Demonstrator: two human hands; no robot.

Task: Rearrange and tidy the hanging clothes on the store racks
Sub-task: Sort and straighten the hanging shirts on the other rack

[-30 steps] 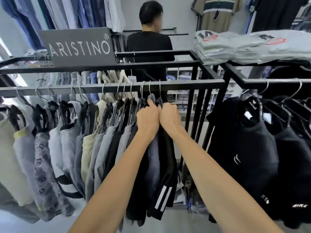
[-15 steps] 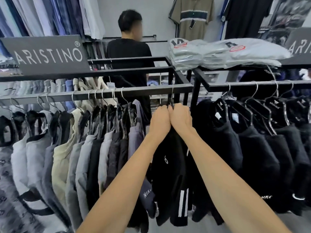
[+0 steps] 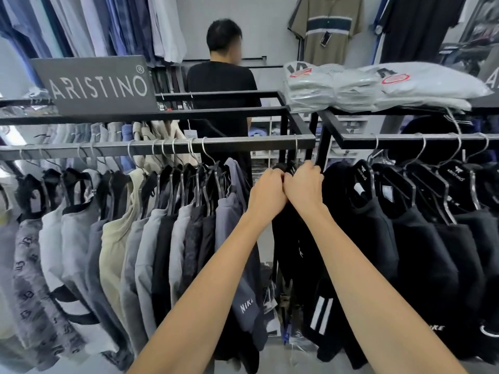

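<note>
My left hand (image 3: 267,188) and my right hand (image 3: 303,183) sit side by side, both gripping the top of a black hanger that carries a black garment with two white stripes (image 3: 320,314). Its hook hangs at the right end of the left rack's rail (image 3: 243,143). Left of my hands is a row of grey, beige and dark clothes (image 3: 151,230), the nearest a navy piece marked NIKE (image 3: 245,306). Black tops (image 3: 405,225) fill the right rack's rail (image 3: 405,143).
A person in a black shirt (image 3: 222,85) stands behind the racks, back turned. An ARISTINO sign (image 3: 94,85) tops the left rack. Folded grey shirts in plastic (image 3: 378,87) lie on the right rack. Shirts hang on the back wall.
Both hands have slid the black striped garment rightward along the rail, away from the grey and dark row, to the rail's right end. A gap has opened beside the navy piece.
</note>
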